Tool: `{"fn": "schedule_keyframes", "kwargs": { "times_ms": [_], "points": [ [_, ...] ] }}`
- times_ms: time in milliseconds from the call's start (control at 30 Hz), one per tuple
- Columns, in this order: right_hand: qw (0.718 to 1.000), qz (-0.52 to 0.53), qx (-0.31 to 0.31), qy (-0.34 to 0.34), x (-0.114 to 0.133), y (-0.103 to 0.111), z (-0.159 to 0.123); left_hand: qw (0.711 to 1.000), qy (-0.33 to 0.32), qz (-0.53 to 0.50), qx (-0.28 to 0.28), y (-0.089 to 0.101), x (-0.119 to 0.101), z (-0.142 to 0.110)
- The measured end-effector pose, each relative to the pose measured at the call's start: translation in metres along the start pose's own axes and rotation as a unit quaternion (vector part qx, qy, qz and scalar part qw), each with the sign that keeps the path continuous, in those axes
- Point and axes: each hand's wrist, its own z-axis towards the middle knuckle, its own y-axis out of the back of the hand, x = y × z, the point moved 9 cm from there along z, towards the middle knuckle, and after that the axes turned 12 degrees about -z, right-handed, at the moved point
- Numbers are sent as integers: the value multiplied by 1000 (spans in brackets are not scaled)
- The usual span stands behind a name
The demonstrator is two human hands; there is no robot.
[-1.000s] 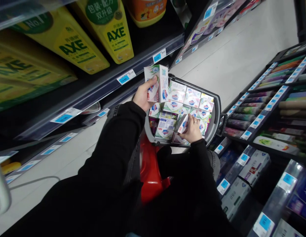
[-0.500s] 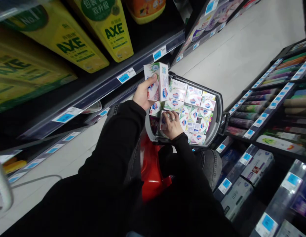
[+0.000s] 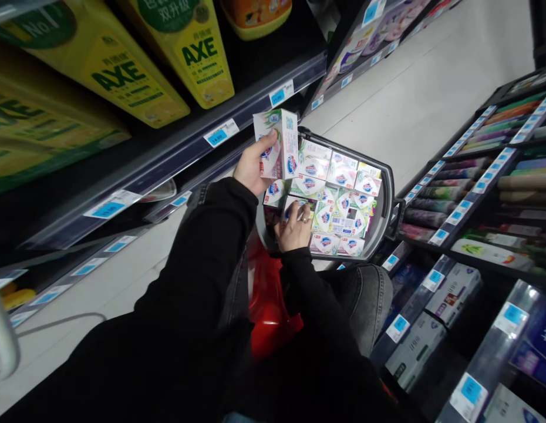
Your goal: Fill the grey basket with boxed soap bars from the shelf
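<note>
My left hand (image 3: 252, 167) is closed round a large white soap pack (image 3: 289, 144) with aloe leaves and a red-and-blue logo, its thumb across the face. This pack is held upright at the upper left rim of a grey shopping basket (image 3: 384, 218). Inside the basket, rows of smaller soap boxes (image 3: 326, 220) lie packed side by side. At their left end, my right hand (image 3: 294, 230), with a ring on one finger, has its fingers bent over a soap box (image 3: 289, 203). The palm side of that hand is hidden.
Yellow detergent bottles (image 3: 202, 53) stand on the dark shelf (image 3: 250, 117) at upper left. On the right, another rack (image 3: 464, 214) holds tubes and boxed goods. Below the basket is a red plastic object (image 3: 270, 311), between my legs. Pale floor (image 3: 414, 100) runs beyond the basket.
My right hand has moved left across the basket, carrying a soap box to the left end, then slid slightly lower. My left hand keeps its hold on the large pack.
</note>
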Motion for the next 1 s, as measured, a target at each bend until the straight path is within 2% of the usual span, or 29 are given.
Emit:
{"fn": "schedule_keyframes", "kwargs": {
  "times_ms": [100,267,400,467,567,667,733,800,900,1000],
  "points": [
    [995,28,16,-94,-10,-3,-2,1000,1,-16,21,-2,0,0],
    [995,12,30,-89,-9,-4,3,1000,5,-14,25,-4,-1,-1],
    [995,48,-3,-92,-10,2,3,999,8,-15,31,-7,-1,-2],
    [991,74,-43,-107,-25,10,-4,999,5,-10,34,-8,-2,-2],
    [987,88,-57,-126,-72,17,-21,999,-7,-11,37,-5,-3,-1],
    [996,26,24,-82,-117,5,-37,999,-13,-26,45,-3,-4,0],
    [997,-38,65,-34,-133,-4,-44,999,-10,-28,43,-2,-3,1],
    [992,-82,91,24,-132,-14,-45,999,-6,-26,37,-2,-2,1],
    [979,-115,122,119,-111,-25,-41,1000,-11,-14,15,1,-2,1],
    [965,-120,141,186,-94,-24,-40,1000,-13,1,-6,4,-2,2]
  ]
}}
